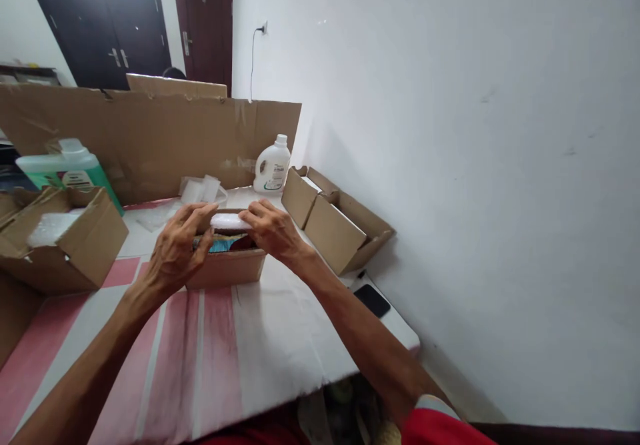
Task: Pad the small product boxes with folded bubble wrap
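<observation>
In the middle of the table, a small cardboard box (227, 270) stands with its top open. A white packet (230, 221), seemingly in plastic wrap, lies level at the box's far side. My left hand (181, 241) is closed on the packet's left end, its thumb low near the box's rim. On the other end, my right hand (273, 230) grips the packet with bent fingers. Below the packet, a blue item (221, 245) and something dark red show inside the box. The lower part of its contents is hidden.
Open cardboard boxes stand at the left (95, 245) and along the wall (333, 235). A white jug (273, 165) and a green liquid bottle (75, 168) stand before a cardboard screen (200, 125). Clear plastic pieces (200, 190) lie behind my hands; a phone-like dark slab (372, 300) is at right.
</observation>
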{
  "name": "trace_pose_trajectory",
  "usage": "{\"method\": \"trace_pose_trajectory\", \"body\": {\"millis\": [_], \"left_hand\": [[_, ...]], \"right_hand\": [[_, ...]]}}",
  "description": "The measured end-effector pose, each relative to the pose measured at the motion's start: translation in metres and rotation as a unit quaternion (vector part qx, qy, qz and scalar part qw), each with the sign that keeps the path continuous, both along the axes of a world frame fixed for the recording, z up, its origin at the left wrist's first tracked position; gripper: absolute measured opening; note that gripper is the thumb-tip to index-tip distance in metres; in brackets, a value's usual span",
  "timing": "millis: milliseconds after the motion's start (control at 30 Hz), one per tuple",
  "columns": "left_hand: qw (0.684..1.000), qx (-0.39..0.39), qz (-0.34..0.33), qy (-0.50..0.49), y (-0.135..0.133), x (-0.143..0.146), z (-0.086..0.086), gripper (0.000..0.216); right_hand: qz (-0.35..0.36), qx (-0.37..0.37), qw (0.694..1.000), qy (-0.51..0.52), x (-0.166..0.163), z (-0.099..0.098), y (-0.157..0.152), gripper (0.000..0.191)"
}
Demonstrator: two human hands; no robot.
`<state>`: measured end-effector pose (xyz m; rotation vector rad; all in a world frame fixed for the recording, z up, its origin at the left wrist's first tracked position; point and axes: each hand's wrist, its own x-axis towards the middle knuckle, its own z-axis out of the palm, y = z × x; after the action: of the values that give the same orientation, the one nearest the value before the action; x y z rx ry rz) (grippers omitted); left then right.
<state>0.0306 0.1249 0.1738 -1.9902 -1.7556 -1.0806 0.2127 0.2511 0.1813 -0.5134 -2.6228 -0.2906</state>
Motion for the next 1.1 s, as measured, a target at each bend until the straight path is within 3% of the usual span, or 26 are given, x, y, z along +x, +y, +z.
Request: {"method": "trace_pose_trajectory", "body": {"millis": [167,400,533,633,800,900,967,1033,1100], "left_hand": [[0.997,-0.061,-0.035,-0.025,0.014,-0.014,-0.021,0.038],[0.97,-0.243,-0.03,0.005,0.033,-0.022,-0.038,0.046],[0.958,-0.282,-0.037,0.009,0.033,-0.026,-0.048,0.043],[0.951,-0.304,-0.045,0.017,0.034,-0.024,-0.05,0.039],[0.952,-0.303,-0.017,0.024,0.028,-0.017,-0.033,0.043],[0.974,-0.223,0.016,-0.031,0.006,-0.021,-0.022,0.049],[0.979,-0.115,0.063,-0.154,-0.012,-0.029,-0.027,0.052],[0.941,-0.033,0.114,-0.317,-0.025,-0.035,-0.045,0.062],[0.89,-0.039,0.121,-0.437,-0.029,-0.036,-0.073,0.075]], "right_hand": [[0.043,0.011,0.992,-0.119,-0.04,-0.015,0.022,0.025],[0.06,-0.129,0.977,-0.157,-0.05,-0.028,0.023,0.013],[0.109,-0.224,0.965,-0.087,-0.035,-0.026,0.028,0.025],[0.104,-0.269,0.957,-0.024,-0.031,-0.031,0.028,0.02],[0.105,-0.33,0.938,-0.017,-0.033,-0.033,0.025,0.017],[0.099,-0.331,0.929,0.136,-0.011,-0.028,0.027,0.025],[0.05,-0.365,0.879,0.302,0.012,-0.036,0.028,0.034],[-0.033,-0.437,0.784,0.44,0.03,-0.058,0.023,0.051],[-0.1,-0.531,0.673,0.505,0.034,-0.092,0.01,0.076]]}}
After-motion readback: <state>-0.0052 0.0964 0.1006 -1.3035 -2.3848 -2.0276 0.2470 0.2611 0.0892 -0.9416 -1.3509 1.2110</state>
